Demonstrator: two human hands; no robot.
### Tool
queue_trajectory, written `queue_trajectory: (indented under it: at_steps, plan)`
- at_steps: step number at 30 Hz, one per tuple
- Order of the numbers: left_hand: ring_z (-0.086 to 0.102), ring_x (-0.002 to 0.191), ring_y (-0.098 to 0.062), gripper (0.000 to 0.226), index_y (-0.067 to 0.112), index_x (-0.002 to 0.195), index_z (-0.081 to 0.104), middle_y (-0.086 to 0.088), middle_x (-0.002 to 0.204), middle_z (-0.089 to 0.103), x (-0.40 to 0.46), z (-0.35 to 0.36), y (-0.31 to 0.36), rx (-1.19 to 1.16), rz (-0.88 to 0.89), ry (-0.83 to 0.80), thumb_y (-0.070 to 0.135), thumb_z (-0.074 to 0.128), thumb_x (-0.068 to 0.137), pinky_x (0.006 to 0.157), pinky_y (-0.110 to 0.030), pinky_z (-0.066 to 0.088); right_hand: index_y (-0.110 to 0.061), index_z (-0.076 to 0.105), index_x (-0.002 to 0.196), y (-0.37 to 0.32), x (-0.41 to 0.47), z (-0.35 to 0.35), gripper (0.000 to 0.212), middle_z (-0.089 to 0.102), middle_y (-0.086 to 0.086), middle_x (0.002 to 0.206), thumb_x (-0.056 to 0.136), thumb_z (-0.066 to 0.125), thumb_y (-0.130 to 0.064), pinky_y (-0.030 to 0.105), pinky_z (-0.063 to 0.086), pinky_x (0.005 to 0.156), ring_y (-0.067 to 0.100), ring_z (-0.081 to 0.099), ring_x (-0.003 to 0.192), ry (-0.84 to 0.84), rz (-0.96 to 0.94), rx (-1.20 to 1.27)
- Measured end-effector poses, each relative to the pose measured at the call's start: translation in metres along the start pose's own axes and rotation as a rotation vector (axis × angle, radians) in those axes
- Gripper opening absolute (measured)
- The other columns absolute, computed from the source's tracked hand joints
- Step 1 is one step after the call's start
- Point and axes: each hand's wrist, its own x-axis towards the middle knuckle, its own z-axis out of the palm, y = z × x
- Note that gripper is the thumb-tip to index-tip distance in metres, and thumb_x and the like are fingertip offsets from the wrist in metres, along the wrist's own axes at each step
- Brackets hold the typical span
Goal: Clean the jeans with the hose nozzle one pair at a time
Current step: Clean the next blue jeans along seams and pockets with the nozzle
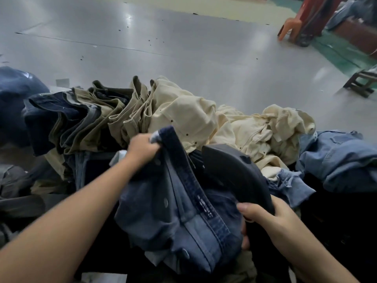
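Observation:
A pair of dark blue jeans (pixel 175 217) hangs bunched between my hands, inside-out at the waistband. My left hand (pixel 142 150) is shut on the upper end of that waistband, lifting it. My right hand (pixel 265 219) grips the lower end of a wide, dark, curved nozzle (pixel 234 174) that lies against the jeans' right side. Its fingers also press into the denim. No hose is visible behind the nozzle.
Folded navy, olive and khaki trousers (pixel 81 121) are stacked at the left. A loose cream pile (pixel 234 127) lies behind the jeans, and light blue jeans (pixel 336 158) at the right. Beyond is grey floor (pixel 163 37), an orange chair (pixel 289 27) and a low stool (pixel 361 82).

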Motion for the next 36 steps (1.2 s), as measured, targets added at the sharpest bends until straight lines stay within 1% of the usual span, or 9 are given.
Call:
queue_trajectory:
  at_steps: [4, 7, 9, 12, 18, 20, 25, 32, 36]
  plan:
    - [0.039, 0.061, -0.016, 0.022, 0.009, 0.061, 0.052, -0.019, 0.057, 0.052, 0.009, -0.076, 0.087, -0.189, 0.286, 0.344, 0.023, 0.060, 0.076, 0.055, -0.032, 0.024, -0.003, 0.063, 0.055, -0.026, -0.017, -0.009, 0.055, 0.059, 0.024, 0.052, 0.040, 0.079, -0.053, 0.027, 0.046, 0.041, 0.030, 0.057, 0.043, 0.041, -0.131, 0.041]
    - [0.046, 0.064, -0.010, 0.020, 0.001, 0.080, 0.066, -0.006, 0.065, 0.057, 0.002, -0.116, 0.136, -0.087, 0.761, 0.394, 0.018, 0.057, 0.086, 0.060, -0.031, 0.039, -0.002, 0.063, 0.056, -0.042, -0.027, -0.013, 0.053, 0.058, 0.020, 0.051, 0.042, 0.079, -0.051, 0.025, 0.045, 0.039, 0.028, 0.056, 0.041, 0.065, -0.199, 0.094]
    - [0.062, 0.083, -0.024, 0.033, 0.009, 0.113, 0.069, -0.013, 0.092, 0.068, -0.009, -0.112, 0.137, 0.096, 0.888, 0.212, 0.016, 0.054, 0.084, 0.075, -0.036, 0.051, -0.005, 0.062, 0.053, -0.045, -0.024, -0.013, 0.041, 0.057, 0.018, 0.050, 0.051, 0.072, -0.045, 0.024, 0.043, 0.037, 0.025, 0.055, 0.039, 0.082, -0.208, 0.127]
    - [0.059, 0.111, -0.029, 0.047, 0.016, 0.122, 0.065, -0.013, 0.117, 0.066, -0.053, -0.051, 0.096, 0.300, 0.702, -0.275, 0.005, 0.053, 0.078, 0.094, -0.034, 0.046, -0.008, 0.057, 0.058, -0.031, 0.000, -0.010, 0.031, 0.055, 0.015, 0.051, 0.069, 0.076, -0.030, 0.026, 0.043, 0.037, 0.024, 0.055, 0.038, 0.152, -0.165, 0.166]
    - [0.056, 0.112, -0.028, 0.039, 0.029, 0.128, 0.055, -0.008, 0.119, 0.061, -0.151, 0.080, -0.006, 0.732, 0.430, -1.049, 0.037, 0.054, 0.089, 0.087, -0.034, 0.046, -0.008, 0.054, 0.069, 0.013, 0.055, 0.004, 0.024, 0.053, 0.011, 0.054, 0.088, 0.065, -0.018, 0.024, 0.044, 0.039, 0.021, 0.053, 0.038, 0.146, 0.015, 0.153]
    - [0.061, 0.102, -0.023, 0.033, 0.026, 0.120, 0.063, -0.006, 0.110, 0.067, -0.149, 0.090, -0.010, 0.443, 0.340, -0.956, 0.039, 0.055, 0.089, 0.082, -0.030, 0.047, -0.007, 0.054, 0.068, 0.023, 0.061, 0.004, 0.025, 0.052, 0.011, 0.053, 0.088, 0.065, -0.018, 0.025, 0.044, 0.039, 0.020, 0.052, 0.038, 0.140, 0.058, 0.134]
    - [0.048, 0.116, -0.027, 0.041, 0.019, 0.124, 0.058, -0.007, 0.126, 0.048, -0.105, 0.084, 0.000, 0.336, 0.213, 0.029, 0.029, 0.064, 0.086, 0.091, -0.041, 0.044, -0.005, 0.055, 0.074, 0.032, 0.065, -0.003, 0.023, 0.055, 0.011, 0.056, 0.088, 0.066, -0.020, 0.026, 0.045, 0.041, 0.022, 0.054, 0.041, 0.156, 0.080, 0.124]
    - [0.030, 0.131, -0.038, 0.086, 0.008, 0.139, 0.033, -0.018, 0.147, 0.029, -0.097, 0.080, -0.037, -0.061, -0.584, 0.324, 0.048, 0.073, 0.075, 0.108, -0.043, 0.024, -0.006, 0.055, 0.079, 0.057, 0.062, -0.020, 0.021, 0.057, 0.010, 0.056, 0.087, 0.065, -0.023, 0.029, 0.048, 0.048, 0.024, 0.056, 0.045, 0.153, 0.138, 0.110]
    - [0.036, 0.130, -0.037, 0.084, 0.013, 0.142, 0.032, -0.018, 0.139, 0.045, -0.090, 0.067, -0.042, 0.146, -0.559, -0.002, 0.051, 0.070, 0.076, 0.105, -0.044, 0.030, -0.008, 0.057, 0.078, 0.058, 0.062, -0.023, 0.022, 0.058, 0.011, 0.059, 0.086, 0.067, -0.025, 0.032, 0.049, 0.050, 0.024, 0.057, 0.048, 0.144, 0.137, 0.114]
